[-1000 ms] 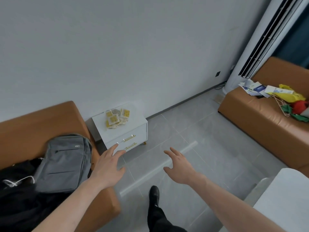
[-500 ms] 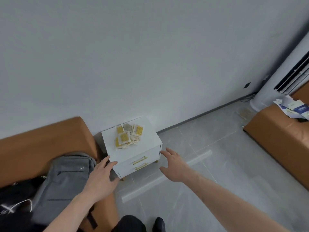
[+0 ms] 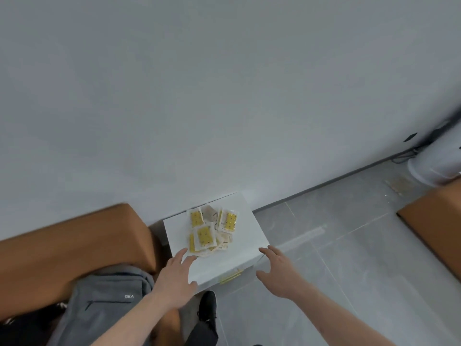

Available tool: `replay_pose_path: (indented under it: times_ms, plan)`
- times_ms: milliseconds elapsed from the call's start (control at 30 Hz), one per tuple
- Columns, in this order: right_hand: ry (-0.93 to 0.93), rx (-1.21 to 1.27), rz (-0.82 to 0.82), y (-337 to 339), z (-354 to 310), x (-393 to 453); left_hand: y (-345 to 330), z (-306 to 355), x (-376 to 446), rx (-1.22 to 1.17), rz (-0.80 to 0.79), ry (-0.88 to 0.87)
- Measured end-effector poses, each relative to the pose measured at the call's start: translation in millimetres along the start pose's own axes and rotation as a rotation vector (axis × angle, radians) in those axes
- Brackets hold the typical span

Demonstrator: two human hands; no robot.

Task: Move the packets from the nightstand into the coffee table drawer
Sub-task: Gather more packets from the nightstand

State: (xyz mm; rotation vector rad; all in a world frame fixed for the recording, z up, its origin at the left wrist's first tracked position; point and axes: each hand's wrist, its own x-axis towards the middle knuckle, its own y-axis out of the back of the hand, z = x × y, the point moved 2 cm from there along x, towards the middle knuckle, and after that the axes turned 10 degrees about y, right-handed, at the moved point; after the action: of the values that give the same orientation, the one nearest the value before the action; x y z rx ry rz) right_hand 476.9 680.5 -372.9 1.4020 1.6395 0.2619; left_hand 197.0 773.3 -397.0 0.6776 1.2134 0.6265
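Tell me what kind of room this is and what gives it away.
Probably a living room or lounge in a home. A tan sofa stands against the wall with a grey backpack on it, a small white nightstand with drawers sits beside it, and a second tan seat faces across the grey tiled floor.

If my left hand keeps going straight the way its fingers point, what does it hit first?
Probably the pile of yellow packets on the white nightstand; the left hand hovers just short of it, though height is unclear.
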Motion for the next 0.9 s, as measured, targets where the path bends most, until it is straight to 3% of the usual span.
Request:
replay_pose_path:
  times_ms: [300, 633, 900]
  plan:
    - [-0.188, 0.147, -0.033, -38, 17, 152, -26, -19, 162, 0.077, -0.101, -0.020]
    - [-0.322, 0.258, 0.102, -119, 70, 327, -141, -34, 302, 0.073, 0.011, -0.039]
    - [-0.452, 0.341, 0.234, -169, 93, 407, -183, -44, 330, 0.027, 0.144, -0.100]
